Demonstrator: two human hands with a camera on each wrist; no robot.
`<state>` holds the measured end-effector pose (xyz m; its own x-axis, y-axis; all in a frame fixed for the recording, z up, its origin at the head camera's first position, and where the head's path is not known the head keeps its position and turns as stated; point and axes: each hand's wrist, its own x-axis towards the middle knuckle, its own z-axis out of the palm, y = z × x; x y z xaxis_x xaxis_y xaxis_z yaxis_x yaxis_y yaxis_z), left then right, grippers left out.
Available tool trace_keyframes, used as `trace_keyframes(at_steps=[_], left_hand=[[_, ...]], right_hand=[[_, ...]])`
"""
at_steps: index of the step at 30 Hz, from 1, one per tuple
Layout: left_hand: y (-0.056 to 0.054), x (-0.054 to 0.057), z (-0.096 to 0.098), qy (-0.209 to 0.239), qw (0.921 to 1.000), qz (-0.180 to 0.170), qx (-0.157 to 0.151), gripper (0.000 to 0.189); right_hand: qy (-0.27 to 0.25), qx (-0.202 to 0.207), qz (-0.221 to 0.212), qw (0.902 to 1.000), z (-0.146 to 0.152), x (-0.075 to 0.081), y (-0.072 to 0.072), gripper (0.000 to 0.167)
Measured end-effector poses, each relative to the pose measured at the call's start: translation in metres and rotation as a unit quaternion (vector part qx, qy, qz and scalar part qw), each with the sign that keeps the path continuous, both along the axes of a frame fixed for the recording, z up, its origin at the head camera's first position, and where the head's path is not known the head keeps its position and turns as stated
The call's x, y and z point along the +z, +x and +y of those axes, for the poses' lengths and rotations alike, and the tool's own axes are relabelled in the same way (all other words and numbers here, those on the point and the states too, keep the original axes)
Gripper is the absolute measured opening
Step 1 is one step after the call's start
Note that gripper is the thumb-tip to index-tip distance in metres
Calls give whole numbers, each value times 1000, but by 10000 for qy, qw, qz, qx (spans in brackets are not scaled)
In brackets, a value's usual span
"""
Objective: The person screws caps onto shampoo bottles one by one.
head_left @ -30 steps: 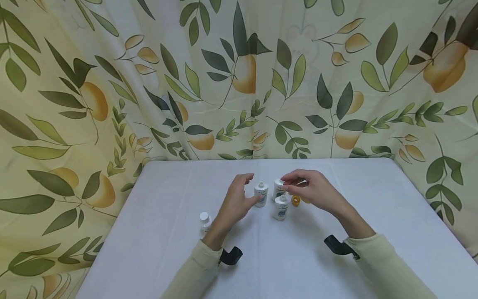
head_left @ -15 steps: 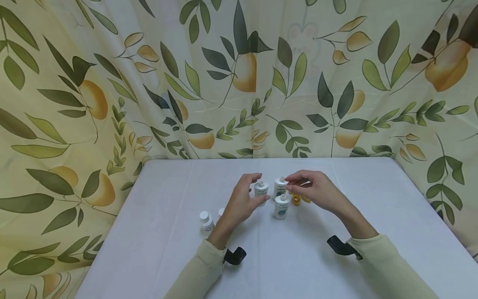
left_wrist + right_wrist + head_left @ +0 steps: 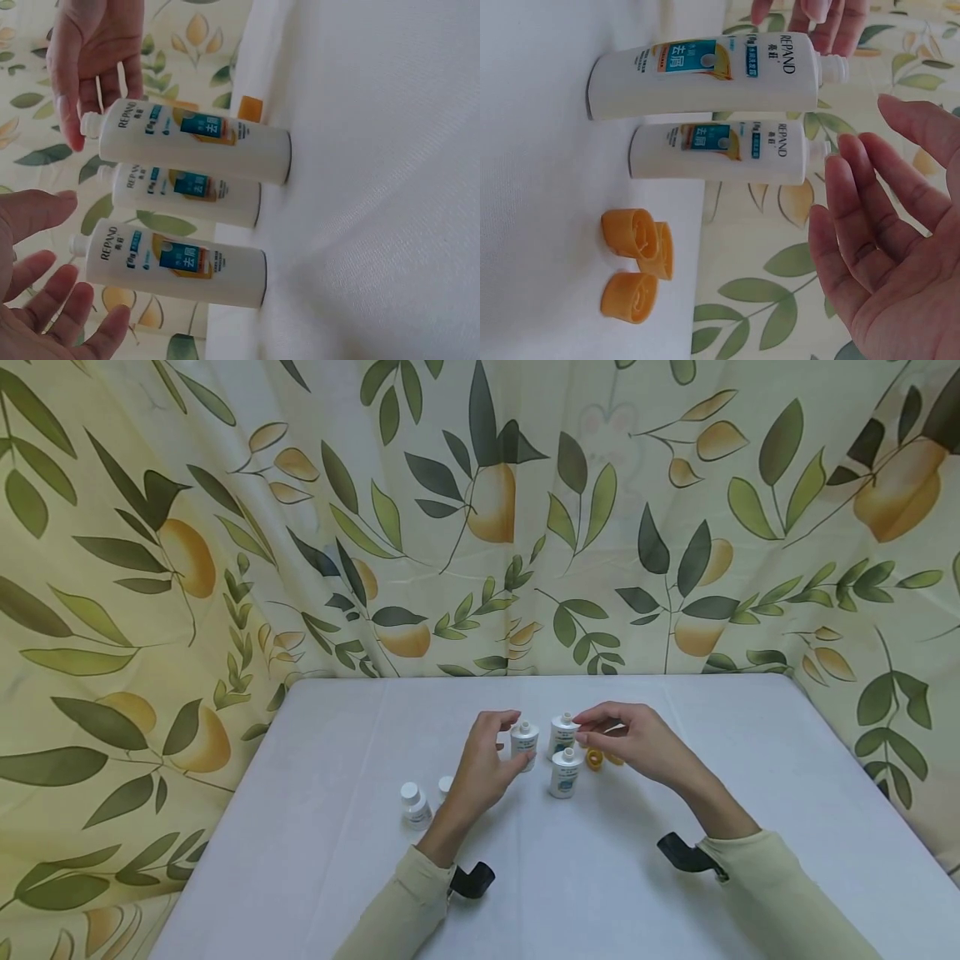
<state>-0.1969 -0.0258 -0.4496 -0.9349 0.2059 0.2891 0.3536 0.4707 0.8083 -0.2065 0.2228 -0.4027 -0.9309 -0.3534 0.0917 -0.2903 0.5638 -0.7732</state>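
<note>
Three white shampoo bottles with bare necks stand upright on the table: a left one (image 3: 524, 746), a back one (image 3: 562, 737) and a front one (image 3: 566, 774). My left hand (image 3: 483, 764) is around the left bottle with thumb and fingers spread; in the left wrist view a gap shows between these fingers and that bottle (image 3: 176, 262). Close at the back bottle's neck are the fingertips of my right hand (image 3: 626, 739). The right wrist view has its relaxed fingers (image 3: 855, 247) beside the neck of that bottle (image 3: 720, 152), holding nothing.
Orange caps (image 3: 630, 298) lie right of the bottles, by my right hand. Two small bottles with white caps stand left of my left forearm, one in plain view (image 3: 416, 806), the other (image 3: 446, 785) partly hidden. A leaf-patterned curtain (image 3: 450, 527) hangs behind the white table (image 3: 337, 735).
My left hand has shifted slightly right, uncovering part of a second white-capped bottle. My right hand has drawn slightly right, showing the back bottle's neck. The bottles stay where they stood.
</note>
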Motion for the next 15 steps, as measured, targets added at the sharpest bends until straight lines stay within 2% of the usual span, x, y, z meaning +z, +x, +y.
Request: trace_keyframes(at_steps=[11, 15], left_hand=[[3, 6, 3, 266, 9994, 234, -29, 56], [6, 6, 4, 300, 9986, 418, -149, 55]], right_hand=[[-11, 5, -106, 9999, 5, -3, -2, 29], [17, 19, -116, 9999, 8, -7, -2, 27]])
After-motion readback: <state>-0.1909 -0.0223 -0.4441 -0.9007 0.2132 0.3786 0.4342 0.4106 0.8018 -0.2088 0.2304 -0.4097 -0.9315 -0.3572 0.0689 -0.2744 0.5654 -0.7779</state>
